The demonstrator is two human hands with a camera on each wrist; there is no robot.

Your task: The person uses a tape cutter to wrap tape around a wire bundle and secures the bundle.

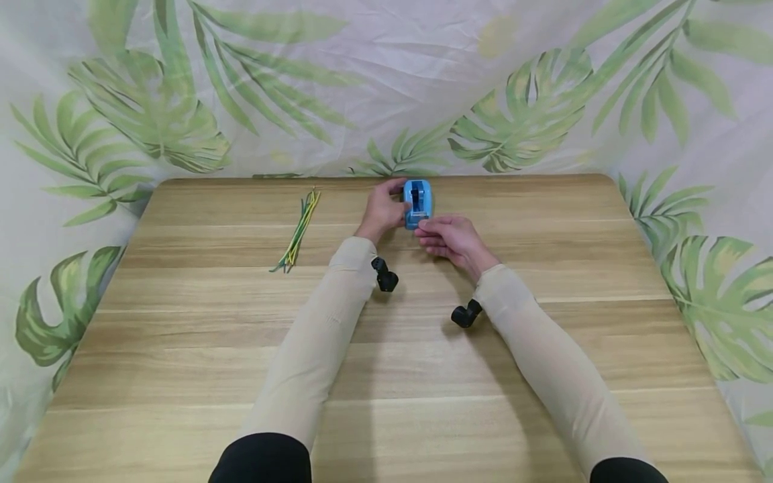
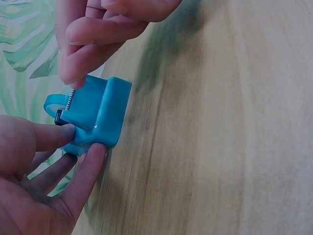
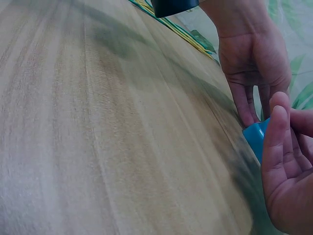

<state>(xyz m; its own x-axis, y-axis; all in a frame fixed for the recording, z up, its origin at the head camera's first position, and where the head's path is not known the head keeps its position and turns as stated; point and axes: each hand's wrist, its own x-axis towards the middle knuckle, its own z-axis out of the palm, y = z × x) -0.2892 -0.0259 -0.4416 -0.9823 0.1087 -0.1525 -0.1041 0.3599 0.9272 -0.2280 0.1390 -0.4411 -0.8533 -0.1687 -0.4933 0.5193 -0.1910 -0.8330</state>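
Note:
A blue tape dispenser stands at the table's far edge, with a serrated cutter at one end. My left hand holds it by its side, thumb and fingers against the blue body. At the near end of the dispenser, my right hand has thumb and fingertips close together beside the cutter. In the right wrist view the right hand covers most of the dispenser. Whether a strip of tape lies between the right fingertips is not visible.
A loose bundle of thin green and yellow strands lies on the wooden table, left of the left hand. Behind the far edge hangs a leaf-patterned cloth, which also shows along both sides.

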